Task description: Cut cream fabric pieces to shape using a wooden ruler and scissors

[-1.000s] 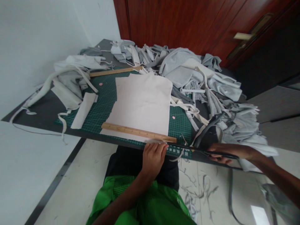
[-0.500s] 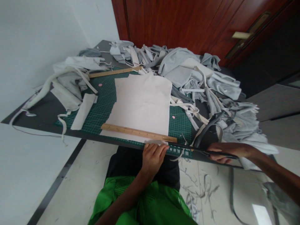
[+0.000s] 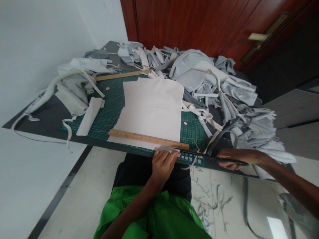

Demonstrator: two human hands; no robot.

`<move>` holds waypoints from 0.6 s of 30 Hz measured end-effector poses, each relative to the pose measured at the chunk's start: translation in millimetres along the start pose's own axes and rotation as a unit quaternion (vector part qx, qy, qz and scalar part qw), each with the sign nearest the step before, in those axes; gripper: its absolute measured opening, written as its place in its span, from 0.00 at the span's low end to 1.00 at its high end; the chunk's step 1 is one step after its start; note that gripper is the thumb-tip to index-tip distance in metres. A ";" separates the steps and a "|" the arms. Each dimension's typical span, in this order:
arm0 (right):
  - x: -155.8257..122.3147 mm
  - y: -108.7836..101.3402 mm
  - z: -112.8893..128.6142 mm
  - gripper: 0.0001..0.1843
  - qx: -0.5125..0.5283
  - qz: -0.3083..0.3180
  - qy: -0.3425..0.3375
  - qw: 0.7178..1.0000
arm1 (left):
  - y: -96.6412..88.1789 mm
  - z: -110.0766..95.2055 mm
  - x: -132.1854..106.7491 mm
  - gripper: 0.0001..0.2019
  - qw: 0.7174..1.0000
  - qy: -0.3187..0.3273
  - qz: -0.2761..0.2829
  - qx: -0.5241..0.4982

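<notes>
Recording the right hand (image 3: 235,157) clenching its fingers around the handles of long black tailor's shears (image 3: 208,157), whose long axis is running almost level along the near edge of a green cutting mat (image 3: 193,127), with the blades pointing toward the left hand (image 3: 163,167). The left hand is bearing on the mat's near edge, its fingers (image 3: 169,156) curling over a pale fabric strip (image 3: 165,149) and gripping it just beside the blade tips. Of the two hands, the left is the nearer to the strip. The right arm is reaching in from the right, extended and nearly level, while the left forearm is rising from a green garment (image 3: 149,212). Whether the blades are parted cannot be determined from this view.

On the mat, a wooden ruler (image 3: 147,141) is lying across the lower part of a pale pink fabric panel (image 3: 149,111). Grey fabric scraps (image 3: 251,129) are heaping to the mat's right, along the dark bench (image 3: 42,125), and thin offcuts (image 3: 211,199) are lying on the floor below the mat's near edge.
</notes>
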State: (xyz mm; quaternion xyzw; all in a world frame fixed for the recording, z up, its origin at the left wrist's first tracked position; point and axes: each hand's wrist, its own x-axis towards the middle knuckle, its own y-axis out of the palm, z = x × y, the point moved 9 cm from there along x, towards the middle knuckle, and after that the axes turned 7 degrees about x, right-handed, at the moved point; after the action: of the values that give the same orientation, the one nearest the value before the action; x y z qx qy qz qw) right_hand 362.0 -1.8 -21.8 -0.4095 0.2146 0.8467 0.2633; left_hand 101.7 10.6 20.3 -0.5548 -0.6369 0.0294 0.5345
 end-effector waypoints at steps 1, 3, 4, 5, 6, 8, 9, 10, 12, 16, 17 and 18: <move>1.1 0.3 -0.1 0.35 -0.002 0.004 -0.001 1.000 | -0.4 -0.1 0.0 0.05 1.000 0.002 -0.003 -0.002; 2.7 0.0 0.5 0.33 -0.008 0.006 -0.005 1.000 | -0.4 0.0 0.1 0.05 1.000 0.004 -0.005 -0.008; 3.0 -0.7 1.6 0.33 -0.010 0.003 -0.010 1.000 | -0.2 0.2 0.1 0.05 1.000 0.003 -0.004 -0.010; 3.2 -0.8 2.9 0.32 -0.009 0.002 -0.016 1.000 | 0.0 0.5 0.1 0.05 1.000 0.002 -0.002 -0.012; 3.1 -0.5 4.2 0.32 -0.004 0.003 -0.021 1.000 | 0.2 0.7 0.2 0.05 1.000 0.001 0.000 -0.012; 3.0 -0.4 5.3 0.33 0.008 0.003 -0.026 1.000 | 0.0 0.6 0.4 0.05 1.000 0.000 0.003 -0.009; 3.0 -0.5 5.2 0.33 0.012 0.002 -0.025 1.000 | -0.4 0.4 0.6 0.05 1.000 0.001 0.002 -0.007; 3.1 -0.5 4.9 0.33 0.015 0.002 -0.024 1.000 | -1.0 0.1 0.9 0.05 1.000 0.002 0.001 -0.007; 3.5 0.5 4.6 0.32 0.020 0.007 -0.023 1.000 | -2.0 -0.5 1.2 0.05 1.000 0.005 -0.002 -0.011; 4.2 4.3 8.1 0.32 0.010 0.022 -0.042 0.999 | -1.3 0.5 1.1 0.06 1.000 0.001 0.004 -0.008; 4.3 4.0 9.4 0.32 0.001 0.019 -0.047 0.999 | -0.7 1.0 1.0 0.06 1.000 -0.002 0.008 -0.005; 4.4 3.3 10.7 0.32 -0.010 0.016 -0.052 0.998 | -0.1 1.3 0.9 0.07 1.000 -0.003 0.012 -0.004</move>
State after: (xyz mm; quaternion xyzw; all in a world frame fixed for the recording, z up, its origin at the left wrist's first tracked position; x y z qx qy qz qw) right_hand 351.5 3.0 -18.7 -0.3639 0.1988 0.8729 0.2570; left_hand 100.9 11.9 20.4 -0.5644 -0.6322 0.0350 0.5297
